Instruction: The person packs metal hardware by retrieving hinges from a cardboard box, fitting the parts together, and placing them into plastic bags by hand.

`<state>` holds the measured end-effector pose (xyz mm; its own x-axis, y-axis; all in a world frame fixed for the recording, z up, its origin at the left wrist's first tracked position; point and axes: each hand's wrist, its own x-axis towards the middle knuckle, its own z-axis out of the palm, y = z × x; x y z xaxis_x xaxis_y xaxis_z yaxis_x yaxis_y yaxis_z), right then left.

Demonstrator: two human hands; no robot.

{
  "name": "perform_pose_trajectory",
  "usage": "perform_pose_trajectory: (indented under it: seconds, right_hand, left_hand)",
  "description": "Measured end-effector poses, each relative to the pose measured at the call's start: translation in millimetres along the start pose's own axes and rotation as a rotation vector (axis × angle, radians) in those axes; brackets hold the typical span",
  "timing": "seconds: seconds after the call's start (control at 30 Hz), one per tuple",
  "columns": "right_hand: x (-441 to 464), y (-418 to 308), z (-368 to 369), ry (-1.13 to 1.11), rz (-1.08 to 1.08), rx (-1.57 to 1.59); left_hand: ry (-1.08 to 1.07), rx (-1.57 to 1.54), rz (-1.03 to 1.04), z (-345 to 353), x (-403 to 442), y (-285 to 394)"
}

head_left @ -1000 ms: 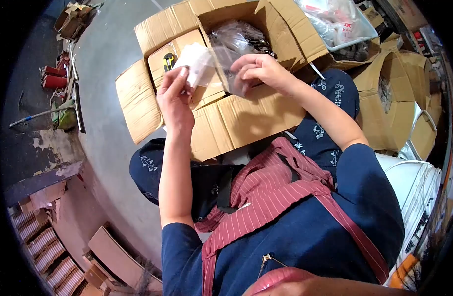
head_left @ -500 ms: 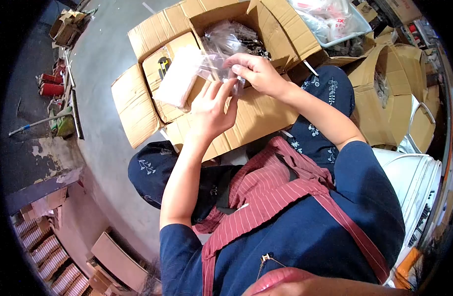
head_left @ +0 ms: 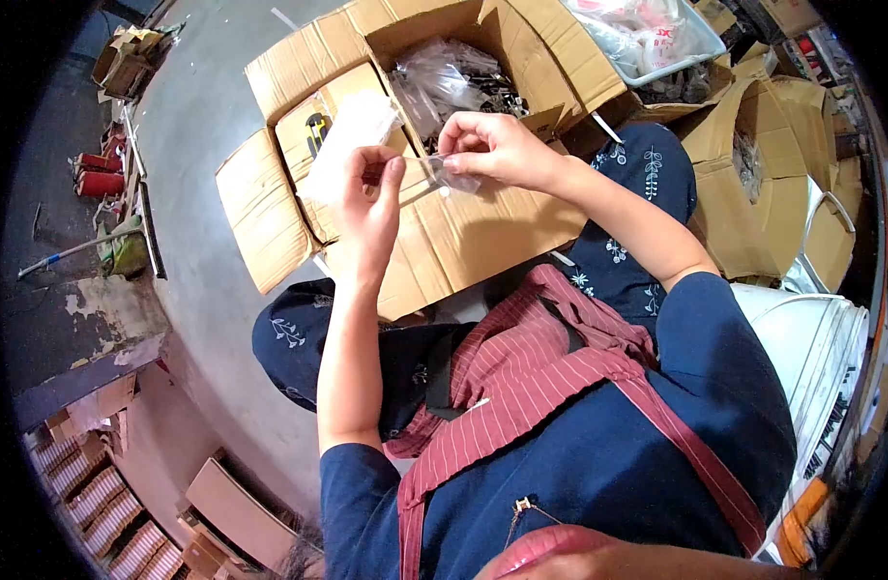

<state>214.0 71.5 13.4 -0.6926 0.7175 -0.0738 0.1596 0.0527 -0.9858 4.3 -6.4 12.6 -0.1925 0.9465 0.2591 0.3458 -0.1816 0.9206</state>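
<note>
Over the open cardboard box (head_left: 502,227), both of my hands are at a small clear plastic bag (head_left: 453,178). My right hand (head_left: 502,152) pinches its upper side with curled fingers. Thumb and forefinger of my left hand (head_left: 368,208) are pressed together at the bag's left end, where the clear film is hard to make out. Behind my left hand a white stack of plastic bags (head_left: 359,126) lies on the box, partly covered. A black and yellow tool (head_left: 318,133) rests beside the stack. Inside the box's open part are clear bags (head_left: 439,77) and small dark metallic parts (head_left: 502,97).
At the upper right, a pale blue tray (head_left: 690,63) holds plastic bags. More open cartons (head_left: 763,145) stand on the right, with a white bucket (head_left: 801,358) below them. Red spools (head_left: 101,176) and a long pole (head_left: 76,251) are at the far left.
My left hand has moved left, away from my right hand, and its fingers have closed into a pinch. The small bag now shows between the hands, slightly lower.
</note>
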Motion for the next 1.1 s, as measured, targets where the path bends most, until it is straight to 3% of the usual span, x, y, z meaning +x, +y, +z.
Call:
perform_pose_trajectory:
  seconds: [0.1, 0.23, 0.43, 0.57, 0.67, 0.73, 0.83, 0.93, 1.0, 1.1]
  right_hand:
    - [0.9, 2.6, 0.4, 0.04, -0.03, -0.067]
    - [0.8, 11.2, 5.3, 0.018, 0.0, 0.01]
    - [0.1, 12.0, 7.4, -0.026, -0.128, -0.079]
    - [-1.3, 7.2, 10.7, -0.172, -0.088, 0.19]
    - [-4.6, -2.4, 9.6, -0.284, 0.012, 0.291]
    - [-6.7, -7.2, 7.5, -0.353, 0.119, 0.302]
    - [-6.1, -2.5, 9.2, -0.27, 0.188, 0.161]
    - [-0.6, 7.3, 6.9, -0.104, 0.197, 0.013]
    - [-0.2, 4.9, 7.1, -0.047, 0.126, -0.15]
    - [-2.7, -1.3, 16.2, -0.122, -0.082, -0.219]
  left_hand:
    - [-0.013, 0.022, -0.038, -2.8, 2.1, 1.9]
    - [-0.078, 0.157, 0.164, 0.8, 2.6, 2.3]
    - [-0.128, -0.102, -0.083, 3.7, -1.8, -1.5]
    - [-0.224, -0.386, -0.367, -0.8, -2.6, 1.3]
    - [-0.263, -0.466, -0.447, 1.4, -2.2, 5.3]
    - [-0.257, -0.363, -0.383, 5.1, -2.3, 7.6]
    - [-0.012, 0.383, 0.201, 8.3, -2.0, -0.6]
    - [0.074, 0.576, 0.455, 1.5, 3.5, 9.2]
    - [-0.05, 0.337, 0.17, 3.9, -10.3, 26.5]
    - [-0.391, 0.277, -0.115, 7.5, -16.3, 19.6]
